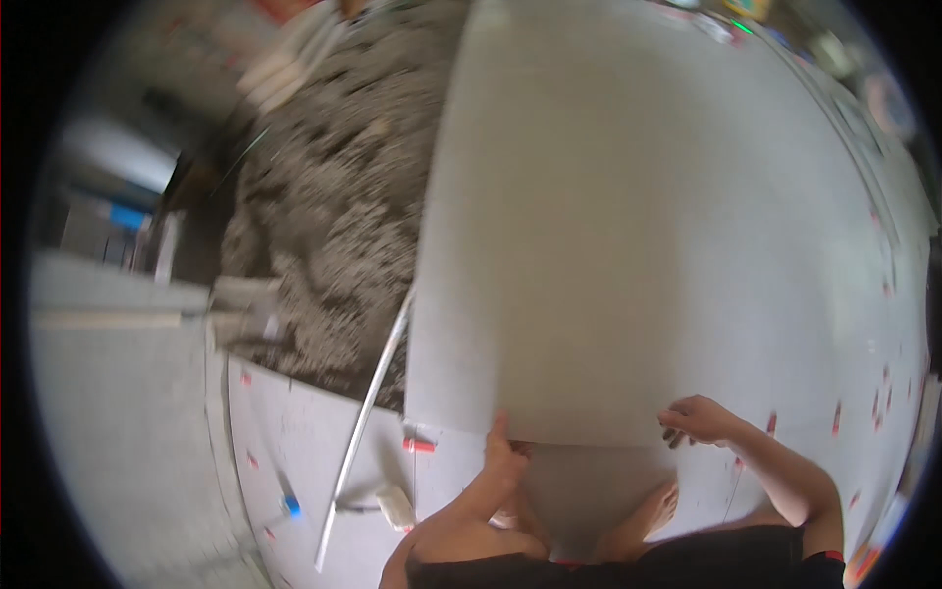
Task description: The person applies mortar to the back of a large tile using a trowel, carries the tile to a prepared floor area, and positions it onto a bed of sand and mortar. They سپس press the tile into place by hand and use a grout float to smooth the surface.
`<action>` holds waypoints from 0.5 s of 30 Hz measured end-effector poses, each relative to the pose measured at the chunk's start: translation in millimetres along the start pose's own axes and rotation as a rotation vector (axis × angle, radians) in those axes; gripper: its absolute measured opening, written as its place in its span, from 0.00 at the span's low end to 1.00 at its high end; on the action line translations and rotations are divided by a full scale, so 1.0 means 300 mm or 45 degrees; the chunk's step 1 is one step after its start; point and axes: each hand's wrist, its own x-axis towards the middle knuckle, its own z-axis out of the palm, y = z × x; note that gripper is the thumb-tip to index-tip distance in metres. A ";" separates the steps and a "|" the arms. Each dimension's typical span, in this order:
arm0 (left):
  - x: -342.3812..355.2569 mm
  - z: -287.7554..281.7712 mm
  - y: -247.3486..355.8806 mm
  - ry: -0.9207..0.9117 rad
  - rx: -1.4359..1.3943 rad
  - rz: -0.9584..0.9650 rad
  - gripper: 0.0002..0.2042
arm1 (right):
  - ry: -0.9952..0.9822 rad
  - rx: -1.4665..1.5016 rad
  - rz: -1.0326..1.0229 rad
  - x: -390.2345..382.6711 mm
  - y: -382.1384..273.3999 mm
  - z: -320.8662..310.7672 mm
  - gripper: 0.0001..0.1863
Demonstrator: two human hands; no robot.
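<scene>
A large pale grey floor tile [569,236] lies in front of me, its near edge just beyond my bare feet. My left hand [505,461] is at that near edge, with the thumb stretched over the tile top and the fingers bent at the rim, partly hidden. Close to the near right part of the same edge, my right hand [697,420] hangs with its fingers loosely bent and a little apart. Nothing shows in it; its fingertips look dark. The picture is slightly blurred.
Rough grey mortar [343,216] spreads left of the tile. A long metal straightedge [363,422] slants across laid tiles at the near left. Near it lie a white block-like head of a tool [395,508], a red tile spacer [419,446] and a small blue object [291,506]. Red spacers dot the right-hand joints.
</scene>
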 end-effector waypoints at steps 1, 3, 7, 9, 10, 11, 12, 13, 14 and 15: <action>-0.002 0.001 -0.002 0.041 0.009 -0.065 0.15 | 0.083 -0.390 -0.247 0.051 -0.129 0.031 0.20; -0.007 -0.008 -0.012 0.131 -0.021 -0.050 0.14 | 0.077 -0.905 -0.662 0.167 -0.384 0.151 0.17; -0.001 -0.048 -0.044 -0.010 0.289 0.214 0.16 | 0.169 -1.271 -1.518 0.485 -0.810 0.565 0.19; 0.006 -0.055 -0.059 -0.001 0.176 0.445 0.17 | 0.213 -1.484 -1.742 0.617 -0.948 0.744 0.23; 0.015 -0.054 -0.050 0.038 0.128 0.251 0.18 | 0.258 -1.728 -1.651 0.660 -0.986 0.816 0.25; 0.020 -0.052 -0.043 0.046 0.087 0.073 0.19 | 0.204 -1.682 -1.770 0.691 -1.009 0.869 0.25; 0.019 -0.048 -0.037 0.073 0.049 0.031 0.19 | 0.106 -1.885 -1.505 0.713 -1.027 0.906 0.26; 0.012 -0.043 -0.033 0.137 0.091 0.012 0.20 | -0.012 -2.092 -1.187 0.731 -1.040 0.936 0.27; 0.007 -0.038 -0.024 0.178 0.136 0.011 0.21 | -0.011 -2.127 -1.164 0.747 -1.059 0.953 0.29; -0.004 -0.038 -0.018 0.196 0.103 -0.013 0.21 | 0.027 -2.107 -1.259 0.754 -1.068 0.965 0.29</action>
